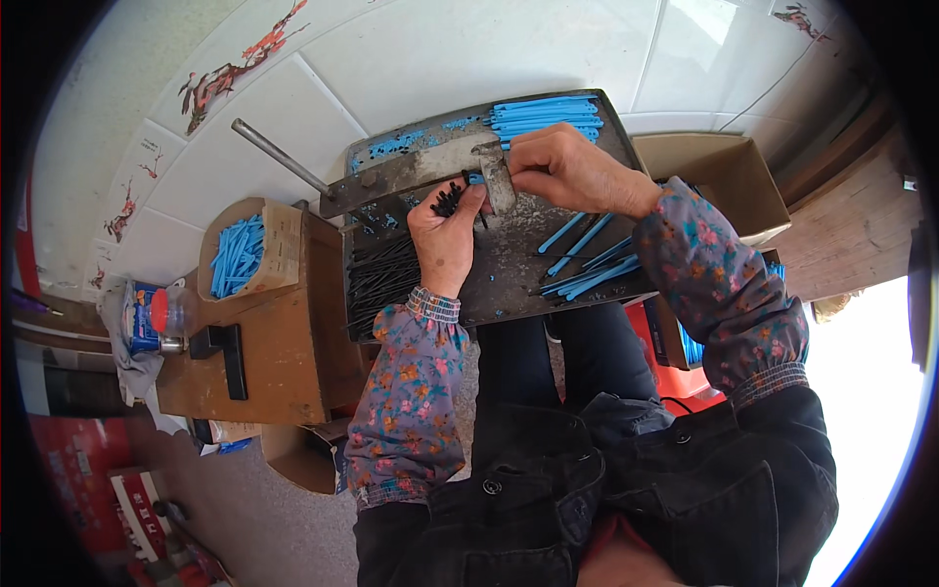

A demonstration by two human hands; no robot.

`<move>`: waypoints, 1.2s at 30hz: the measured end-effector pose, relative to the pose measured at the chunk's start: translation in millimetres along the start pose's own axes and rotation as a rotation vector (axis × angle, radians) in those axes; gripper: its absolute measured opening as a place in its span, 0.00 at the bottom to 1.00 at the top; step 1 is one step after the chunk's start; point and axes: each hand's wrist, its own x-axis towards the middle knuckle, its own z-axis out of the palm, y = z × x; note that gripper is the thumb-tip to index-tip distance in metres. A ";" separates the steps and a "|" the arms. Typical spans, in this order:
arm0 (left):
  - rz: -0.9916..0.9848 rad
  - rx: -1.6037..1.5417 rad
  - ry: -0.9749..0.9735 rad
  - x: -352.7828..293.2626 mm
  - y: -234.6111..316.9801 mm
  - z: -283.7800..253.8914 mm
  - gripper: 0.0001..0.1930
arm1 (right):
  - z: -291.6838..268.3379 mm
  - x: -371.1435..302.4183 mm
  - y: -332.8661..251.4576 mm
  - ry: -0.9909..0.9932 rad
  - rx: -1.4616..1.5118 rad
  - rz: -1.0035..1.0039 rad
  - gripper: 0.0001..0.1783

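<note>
My left hand [442,249] is closed around a small bunch of thin black rods [447,202], their ends pointing up beside the thumb. A short bit of blue [476,179] shows at its fingertips, against the worn metal block [497,176] on the end of a flat metal bar [406,174]. On the block's other side my right hand [572,168] is closed in a pinch; what its fingers hold is hidden. Both hands are over a dark metal tray [518,279]. Many loose black rods [381,279] lie left of my left hand.
Blue tubes [548,117] are stacked at the tray's far side, with more blue-handled pieces [592,279] at its right. A carton of blue pieces [237,256] stands on a wooden cabinet [245,367] at left. A metal rod [279,155] sticks up from the bar. An open cardboard box [719,181] stands right.
</note>
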 end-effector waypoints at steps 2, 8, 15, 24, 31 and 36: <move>0.011 0.043 -0.007 0.6 -0.5 -2.1 0.10 | 1.5 0.3 5.0 -0.001 0.052 -0.034 0.04; 0.002 0.068 0.017 -1.8 5.1 -2.3 0.10 | -18.0 -39.8 25.8 -0.229 -0.128 -0.028 0.06; -0.050 0.024 -0.011 -4.9 1.8 -3.6 0.10 | -10.5 -24.9 56.4 -0.226 -0.325 0.089 0.07; 0.016 -0.027 -0.008 -6.6 3.1 -7.2 0.09 | -12.5 -17.0 25.6 -0.114 -0.296 0.021 0.08; -0.029 0.006 0.005 -1.8 -5.6 -1.5 0.10 | 8.8 -10.7 -2.9 0.047 0.146 0.260 0.04; 0.006 0.057 -0.039 -2.3 6.2 -1.7 0.10 | 1.7 1.7 2.3 0.014 -0.009 0.003 0.02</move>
